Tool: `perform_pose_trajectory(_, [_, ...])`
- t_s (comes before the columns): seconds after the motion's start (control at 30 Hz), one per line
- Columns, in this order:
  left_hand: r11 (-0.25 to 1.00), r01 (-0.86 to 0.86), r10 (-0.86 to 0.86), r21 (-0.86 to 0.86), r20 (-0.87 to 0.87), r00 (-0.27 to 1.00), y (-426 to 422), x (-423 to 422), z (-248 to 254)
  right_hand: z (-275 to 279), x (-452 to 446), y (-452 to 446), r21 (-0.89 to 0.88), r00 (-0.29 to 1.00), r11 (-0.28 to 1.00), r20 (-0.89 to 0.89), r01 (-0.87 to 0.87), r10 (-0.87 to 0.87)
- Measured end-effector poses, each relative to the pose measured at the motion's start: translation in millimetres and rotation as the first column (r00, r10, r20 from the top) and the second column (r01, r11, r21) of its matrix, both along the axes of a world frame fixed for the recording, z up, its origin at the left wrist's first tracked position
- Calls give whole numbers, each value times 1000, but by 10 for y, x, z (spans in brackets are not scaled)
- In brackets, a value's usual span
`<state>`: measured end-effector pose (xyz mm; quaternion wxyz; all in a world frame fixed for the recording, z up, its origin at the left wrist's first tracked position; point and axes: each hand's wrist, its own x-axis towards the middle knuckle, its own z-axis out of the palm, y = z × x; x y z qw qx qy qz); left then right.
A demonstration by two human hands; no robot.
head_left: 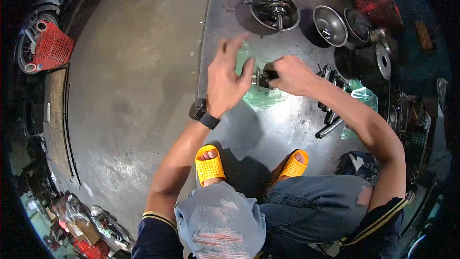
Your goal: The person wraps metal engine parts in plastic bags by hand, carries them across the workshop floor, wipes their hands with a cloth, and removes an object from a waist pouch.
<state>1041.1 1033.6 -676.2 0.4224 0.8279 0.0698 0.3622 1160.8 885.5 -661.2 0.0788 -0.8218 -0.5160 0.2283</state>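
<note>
A dark metal part (262, 78) with a shiny shaft sits over a green plastic bag (262, 100) on the metal sheet. My right hand (293, 74) is closed around the right end of this part. Just left of the part, my left hand (228, 74) is raised with its fingers apart and holds nothing; its fingertips are slightly blurred. A black watch (197, 109) and a black band (209, 120) are on my left wrist.
A bowl with a crankshaft-like assembly (279, 12) stands ahead. Steel bowls (330, 26) and a red basket (378, 2) are at the upper right. Dark tools (330, 124) lie right, beside another green bag (365, 97). Yellow sandals (209, 167) are below.
</note>
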Motion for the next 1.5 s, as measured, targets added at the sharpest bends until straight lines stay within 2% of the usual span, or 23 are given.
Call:
perform_pose_trajectory(0.07, [976,213,-198,46,-216,956,44,-35,-124,-17,78,-35,76,997,997,-71,19,-13])
perform_pose_trajectory(0.13, [916,400,-359,34,-377,854,22,1,-230,2,88,-113,109,987,991,-146,82,-65])
perform_pose_trajectory(0.23, [878,478,-390,34,-528,754,-95,161,-305,23,118,-204,120,953,971,-250,206,-172])
perform_pose_trajectory(0.3, [865,497,-384,63,-556,737,-193,285,-321,-46,142,-279,163,916,943,-332,291,-225])
perform_pose_trajectory(0.37, [861,496,-354,112,-567,744,-254,396,-404,-135,198,-423,309,901,889,-380,337,-209])
perform_pose_trajectory(0.4, [847,517,-358,120,-591,723,-272,419,-393,-195,231,-506,378,894,854,-404,358,-196])
perform_pose_trajectory(0.5, [809,555,-314,192,-657,685,-324,465,-273,-493,338,-829,520,824,639,-354,567,-443])
perform_pose_trajectory(0.6, [778,590,-334,218,-651,681,-345,465,-270,-804,331,-899,357,860,799,-360,485,-361])
perform_pose_trajectory(0.67, [780,582,-339,230,-628,701,-342,450,-278,-969,333,-791,201,958,950,-212,237,-194])
perform_pose_trajectory(0.8, [753,610,-328,248,-662,674,-358,308,-67,-1438,645,-795,-102,951,966,-179,237,-252])
perform_pose_trajectory(0.83, [746,613,-315,262,-672,670,-332,292,17,-1481,684,-860,-119,979,972,43,202,-198])
perform_pose_trajectory(0.93, [763,581,-277,284,-668,691,-185,241,90,-1353,893,-1124,62,915,914,-68,401,-397])
perform_pose_trajectory(1.0, [794,560,-286,236,-668,687,-143,180,81,-999,1059,-1343,-20,929,929,10,370,-370])
perform_pose_trajectory(1.07, [780,564,-257,272,-682,684,-168,147,22,-578,1123,-1479,410,916,838,15,359,-400])
perform_pose_trajectory(1.13, [775,573,-271,267,-678,683,-216,135,-37,22,973,-1369,620,826,576,-235,533,-512])
perform_pose_trajectory(1.17, [779,569,-270,264,-678,684,-235,129,-73,201,894,-1282,673,827,496,-347,548,-443])
perform_pose_trajectory(1.2, [781,565,-269,266,-673,689,-241,143,-106,323,838,-1183,718,822,407,-442,564,-358])
perform_pose_trajectory(1.23, [783,560,-267,271,-668,695,-246,163,-129,358,802,-1116,718,836,435,-421,544,-351])
perform_pose_trajectory(1.27, [786,558,-274,267,-658,701,-250,179,-138,352,751,-1033,722,828,405,-476,560,-297])
perform_pose_trajectory(1.33, [798,545,-280,258,-643,713,-246,180,-161,321,679,-937,677,741,305,-579,669,-340])
perform_pose_trajectory(1.43, [803,536,-295,260,-609,736,-276,199,-260,119,574,-923,634,602,135,-614,762,-511])
perform_pose_trajectory(1.5, [820,522,-313,237,-578,754,-309,223,-312,37,417,-865,720,626,159,-445,675,-641])
